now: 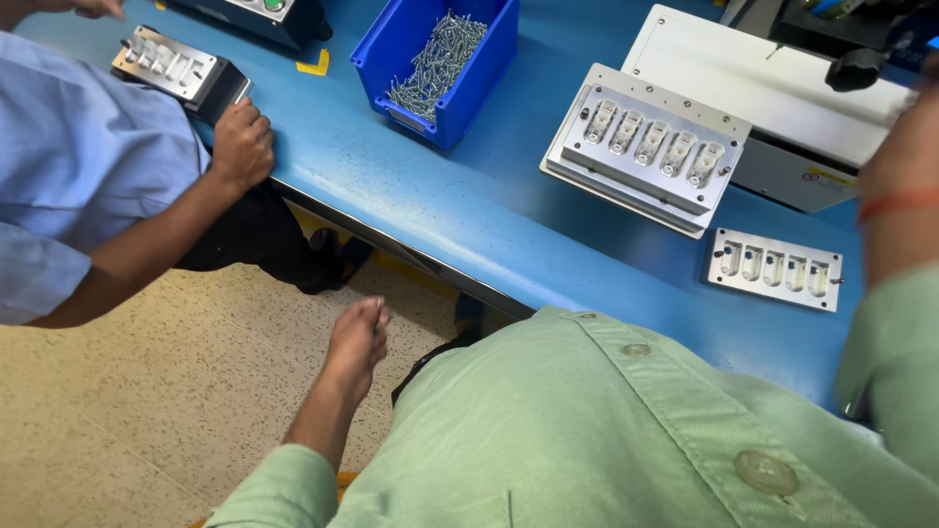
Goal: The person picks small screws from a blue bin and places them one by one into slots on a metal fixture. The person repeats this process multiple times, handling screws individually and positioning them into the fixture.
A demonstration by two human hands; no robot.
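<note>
Metal all the way here: the big fixture plate (646,147) sitting on the blue surface (469,215) looks like machined aluminium, a thick block on a wider base plate, with a row of five pockets that seem to hold small clear parts. I'd guess it's heavy for its size, totally stiff and a bit slick on the flat faces, so you'd want to grab it by the base plate edges with both hands rather than pinch the top. A smaller flat plate (775,269) with five similar pockets lies just to its right, nearer the edge. Left hand (357,337) hangs off the surface over the floor, fingers loosely curled, holding nothing. Right hand is out of frame, only the forearm with a red band (898,203) shows, so can't tell its state. A blue bin (391,44) of screws (440,54) sits further back, and a co-worker's hand (241,142) rests by another fixture (171,66).
</note>
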